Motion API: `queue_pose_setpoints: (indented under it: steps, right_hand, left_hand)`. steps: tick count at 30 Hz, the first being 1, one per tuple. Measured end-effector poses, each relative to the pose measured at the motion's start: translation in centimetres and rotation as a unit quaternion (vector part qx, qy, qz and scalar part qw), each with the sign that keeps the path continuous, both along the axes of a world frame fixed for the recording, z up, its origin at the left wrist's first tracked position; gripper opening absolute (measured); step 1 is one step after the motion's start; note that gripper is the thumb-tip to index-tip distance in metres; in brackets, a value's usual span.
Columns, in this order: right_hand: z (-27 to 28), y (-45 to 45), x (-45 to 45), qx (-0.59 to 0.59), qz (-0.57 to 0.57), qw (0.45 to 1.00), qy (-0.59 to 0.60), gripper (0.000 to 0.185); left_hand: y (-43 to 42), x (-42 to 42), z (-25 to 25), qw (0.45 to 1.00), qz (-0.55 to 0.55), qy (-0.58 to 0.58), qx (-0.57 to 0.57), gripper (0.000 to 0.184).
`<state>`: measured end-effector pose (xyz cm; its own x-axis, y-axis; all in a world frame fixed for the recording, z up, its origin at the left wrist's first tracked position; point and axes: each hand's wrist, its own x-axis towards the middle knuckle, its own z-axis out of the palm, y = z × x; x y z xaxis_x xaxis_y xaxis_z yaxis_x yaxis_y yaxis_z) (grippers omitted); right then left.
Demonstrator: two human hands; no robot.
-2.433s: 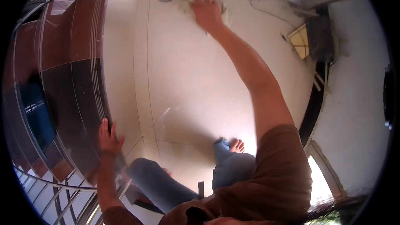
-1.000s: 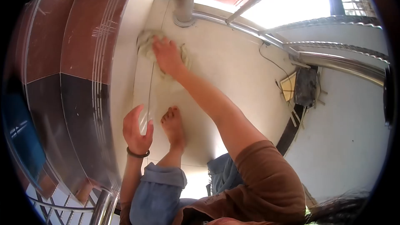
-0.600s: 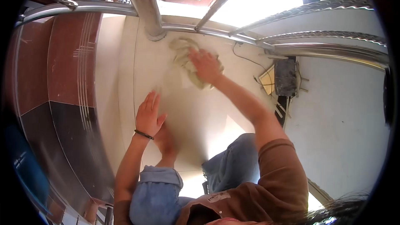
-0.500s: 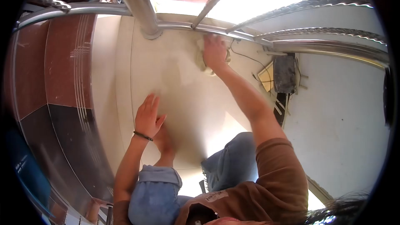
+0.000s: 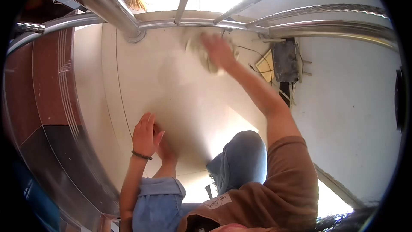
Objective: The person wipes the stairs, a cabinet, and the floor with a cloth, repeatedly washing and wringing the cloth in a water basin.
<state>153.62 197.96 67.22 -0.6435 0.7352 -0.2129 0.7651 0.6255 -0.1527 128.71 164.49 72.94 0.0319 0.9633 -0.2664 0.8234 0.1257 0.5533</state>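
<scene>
My right hand (image 5: pixel 218 51) presses a pale, crumpled cloth (image 5: pixel 209 65) against the light tiled floor (image 5: pixel 146 77), close to the foot of the metal railing. Both hand and cloth are smeared by motion, and the palm hides part of the cloth. My left hand (image 5: pixel 145 136), with a dark band on its wrist, holds nothing. Its fingers are stretched out and the thumb stands apart. It hovers just above or beside my bare foot (image 5: pixel 166 151); whether they touch I cannot tell.
A steel railing (image 5: pixel 171 22) with a thick post (image 5: pixel 109 8) bounds the far side. On the right, a dark box-like object (image 5: pixel 285 62) with a cable (image 5: pixel 253 50) stands by the white wall (image 5: pixel 343 103). Red and black tiles (image 5: pixel 47 77) face the left side. Beyond the railing is a broom (image 5: pixel 135 0).
The camera view has shifted, and a broom now shows beyond the railing. My right hand has moved with the cloth slightly leftward along the railing. The left hand stays open near the foot.
</scene>
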Motion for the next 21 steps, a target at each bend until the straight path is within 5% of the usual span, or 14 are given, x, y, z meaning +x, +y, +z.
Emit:
queue_pose_setpoints:
  steps: [1, 6, 8, 10, 12, 15, 18, 21]
  right_hand:
    - [-2.3, 2.4, 1.2, 0.162, 0.047, 0.984, 0.063, 0.051]
    - [0.2, -7.7, 6.6, 0.062, 0.267, 0.947, 0.165, 0.053]
    - [3.6, -12.3, 10.8, -0.047, 0.262, 0.96, 0.087, 0.068]
    - [4.6, -16.4, 16.1, -0.145, 0.103, 0.979, 0.103, 0.075]
    - [5.1, -21.5, 21.0, -0.117, -0.088, 0.989, 0.03, 0.067]
    - [2.6, -28.6, 25.7, -0.036, -0.392, 0.919, -0.001, 0.078]
    - [-2.0, -31.6, 27.4, -0.027, -0.532, 0.842, -0.083, 0.081]
    - [-3.1, -28.6, 24.6, 0.025, -0.398, 0.917, -0.024, 0.077]
  left_hand:
    - [-0.3, 0.2, -0.2, 1.0, -0.001, 0.001, -0.003, 0.068]
    - [0.6, 0.9, 0.4, 1.0, -0.005, -0.03, -0.008, 0.067]
    - [0.9, 1.1, 0.6, 0.999, -0.001, -0.048, -0.02, 0.065]
    - [0.2, 0.9, 0.3, 0.999, -0.011, -0.041, -0.004, 0.064]
    - [0.4, 1.3, 0.7, 0.998, -0.004, -0.059, -0.028, 0.063]
    - [0.5, 1.1, 2.6, 0.99, 0.016, -0.096, -0.099, 0.063]
    - [-1.8, 0.6, 1.1, 0.997, -0.019, -0.052, -0.045, 0.063]
    - [-2.7, 0.3, 0.5, 0.996, -0.013, -0.057, -0.074, 0.063]
